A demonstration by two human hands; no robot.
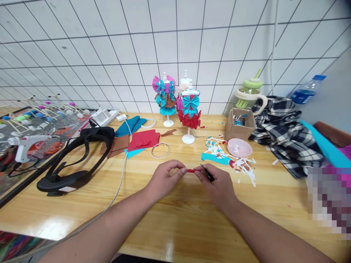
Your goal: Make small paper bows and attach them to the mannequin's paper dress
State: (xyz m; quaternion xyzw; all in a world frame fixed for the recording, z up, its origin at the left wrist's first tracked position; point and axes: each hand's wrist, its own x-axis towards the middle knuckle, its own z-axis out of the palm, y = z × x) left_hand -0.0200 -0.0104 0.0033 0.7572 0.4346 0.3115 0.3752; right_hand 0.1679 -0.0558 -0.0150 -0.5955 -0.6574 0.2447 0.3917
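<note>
Between my two hands, low over the table, a small narrow red strip (191, 170), which looks like folded crepe paper, is stretched level. My left hand (169, 179) pinches its left end between thumb and forefinger. The right end sits in the closed fingertips of my right hand (219, 184). That same hand also keeps a slim black pointed tool (208, 173) in its fingers; its exact kind is partly hidden. Beyond the hands stands a small white dress form (188, 138) wearing turquoise and red paper ruffles. Another dress form (168, 123) behind it wears pink, turquoise and brown.
Red paper sheets (144, 139) and a ring (160, 150) lie left of centre. Paper scraps (216, 149), a pink bowl (239, 147) and a cardboard box (239, 128) are to the right. A black headset (79, 157), a white cable (122, 174) and a glue gun (24, 146) occupy the left.
</note>
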